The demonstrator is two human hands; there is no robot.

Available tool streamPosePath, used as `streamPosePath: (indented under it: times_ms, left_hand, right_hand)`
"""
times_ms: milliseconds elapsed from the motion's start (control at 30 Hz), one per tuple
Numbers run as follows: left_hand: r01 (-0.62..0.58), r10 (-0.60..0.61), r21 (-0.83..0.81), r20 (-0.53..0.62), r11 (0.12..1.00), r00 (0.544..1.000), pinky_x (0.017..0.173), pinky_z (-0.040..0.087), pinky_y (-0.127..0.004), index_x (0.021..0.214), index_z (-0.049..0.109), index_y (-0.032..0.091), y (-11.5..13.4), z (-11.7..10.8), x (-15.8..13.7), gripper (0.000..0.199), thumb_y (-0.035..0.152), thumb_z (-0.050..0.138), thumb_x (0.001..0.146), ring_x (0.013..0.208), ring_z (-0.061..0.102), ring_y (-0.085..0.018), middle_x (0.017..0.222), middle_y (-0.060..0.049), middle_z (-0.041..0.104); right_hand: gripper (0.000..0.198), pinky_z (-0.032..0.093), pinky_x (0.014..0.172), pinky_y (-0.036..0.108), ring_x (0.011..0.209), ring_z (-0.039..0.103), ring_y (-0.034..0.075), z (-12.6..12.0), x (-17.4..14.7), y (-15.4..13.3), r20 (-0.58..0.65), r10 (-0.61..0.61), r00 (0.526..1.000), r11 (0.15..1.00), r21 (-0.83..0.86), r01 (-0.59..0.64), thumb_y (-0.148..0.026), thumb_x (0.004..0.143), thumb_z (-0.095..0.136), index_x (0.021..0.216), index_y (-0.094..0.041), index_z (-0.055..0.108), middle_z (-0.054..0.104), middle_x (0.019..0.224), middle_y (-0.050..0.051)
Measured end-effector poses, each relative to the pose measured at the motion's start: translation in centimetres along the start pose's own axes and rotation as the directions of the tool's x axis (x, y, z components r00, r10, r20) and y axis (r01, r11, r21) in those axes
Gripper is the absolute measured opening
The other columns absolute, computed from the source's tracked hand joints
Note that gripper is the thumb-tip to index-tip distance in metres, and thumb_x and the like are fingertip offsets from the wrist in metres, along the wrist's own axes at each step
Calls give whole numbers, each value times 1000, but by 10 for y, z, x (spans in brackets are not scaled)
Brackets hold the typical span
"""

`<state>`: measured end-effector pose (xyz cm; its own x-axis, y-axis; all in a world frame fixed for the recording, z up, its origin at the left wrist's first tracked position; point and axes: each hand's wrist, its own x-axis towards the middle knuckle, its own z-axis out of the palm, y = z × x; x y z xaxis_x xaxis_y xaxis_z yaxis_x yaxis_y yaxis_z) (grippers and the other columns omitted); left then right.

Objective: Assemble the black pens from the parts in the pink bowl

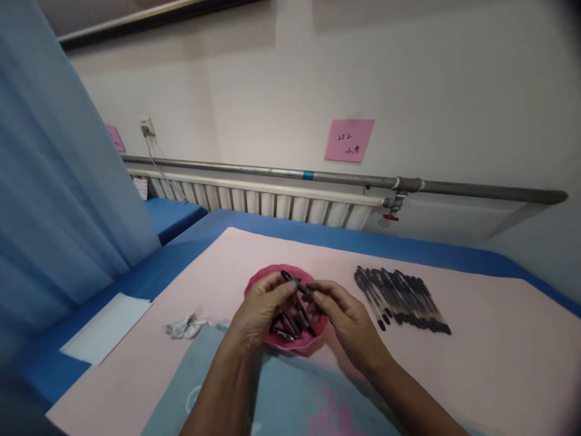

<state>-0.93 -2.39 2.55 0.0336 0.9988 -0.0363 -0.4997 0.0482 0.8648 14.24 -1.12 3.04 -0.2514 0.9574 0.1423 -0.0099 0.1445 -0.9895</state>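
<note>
Above a pink scalloped bowl [313, 348], a dark pen [299, 285] is held between my two hands. The fingers of my left hand [259, 307] are closed on its left end, near the black tip. At the other end, my right hand [344, 315] pinches it between thumb and fingers. Several more dark pens [285, 333] lie loose in the bowl, partly hidden by my hands. To the right, a row of many dark pens [399, 297] lies side by side on the pink sheet [490, 345].
A crumpled white tissue [186, 327] lies left of the bowl. Farther left is a white paper [106, 327]. Light-blue cloth [290, 393] covers the near edge. A blue curtain [59, 169] hangs at left; a radiator [272, 203] and metal pipe [254, 172] run behind.
</note>
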Motion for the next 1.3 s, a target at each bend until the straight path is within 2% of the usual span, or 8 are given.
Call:
streamPosePath:
  times_ms: [133, 300, 533, 733, 1000, 1100, 1200, 1300]
  left_hand:
    - [-106, 83, -74, -258, 992, 962, 50, 46, -19, 72, 58, 13, 13, -13, 3, 23, 27, 72, 61, 54, 58, -9, 63, -1, 62]
    - [-206, 138, -108, -444, 973, 885, 48, 47, -21, 71, 55, 14, 23, -25, 5, 21, 25, 69, 61, 55, 60, -12, 60, 0, 61]
    - [-189, 118, -119, -442, 975, 889, 48, 47, -20, 70, 54, 13, 18, -22, 6, 20, 25, 68, 61, 55, 60, -12, 59, 0, 60]
    - [-121, 59, -115, -442, 986, 895, 45, 44, -17, 71, 53, 15, 19, -19, 5, 20, 26, 67, 63, 48, 57, -9, 55, 1, 60]
    - [-108, 73, -58, -431, 992, 899, 45, 43, -17, 74, 55, 14, 15, -18, 7, 20, 26, 66, 62, 47, 56, -8, 60, 1, 61]
    - [-112, 82, -48, -416, 993, 906, 45, 42, -17, 74, 55, 13, 16, -19, 7, 20, 25, 66, 62, 47, 56, -8, 60, 0, 61]
    - [-104, 66, -92, -349, 990, 935, 48, 44, -18, 74, 56, 13, 15, -20, 8, 17, 23, 64, 63, 50, 57, -9, 60, 0, 62]
    - [-55, 18, -159, -230, 986, 973, 50, 45, -19, 72, 56, 14, 9, -19, 8, 14, 20, 63, 62, 53, 59, -10, 61, 0, 63]
  right_hand:
    - [20, 46, 68, 28, 74, 58, 16, -11, 7, 5, -28, -126, 992, 964, -239, 116, -34, 78, 52, 89, -20, 62, 65, 82, 3]
    - [20, 44, 70, 28, 79, 59, 17, -20, 12, 12, 144, -221, 965, 774, -575, 264, -28, 81, 45, 85, -21, 63, 66, 86, 3]
    - [20, 37, 69, 31, 71, 55, 17, -15, 15, 20, 350, -174, 920, 509, -768, 388, -19, 82, 39, 80, -22, 58, 65, 76, 1]
    - [22, 29, 58, 26, 59, 51, 14, -6, 17, 14, 395, -59, 917, 471, -799, 374, -14, 80, 38, 68, -21, 56, 61, 65, 0]
    - [11, 20, 52, 27, 52, 47, 13, 7, 20, 27, 440, -30, 897, 279, -858, 430, -17, 72, 50, 61, -18, 54, 61, 60, 3]
    - [12, 23, 51, 27, 54, 50, 15, 5, 22, 29, 359, -16, 933, 375, -863, 339, -12, 68, 49, 62, -19, 57, 62, 61, 4]
    - [16, 30, 52, 25, 59, 54, 16, 1, 24, 21, 212, -10, 977, 671, -723, 163, -15, 69, 50, 77, -21, 63, 63, 66, 2]
    - [26, 36, 51, 25, 56, 54, 15, -7, 20, 8, 22, 63, 998, 941, -334, -52, -22, 68, 55, 93, -20, 60, 61, 64, -2]
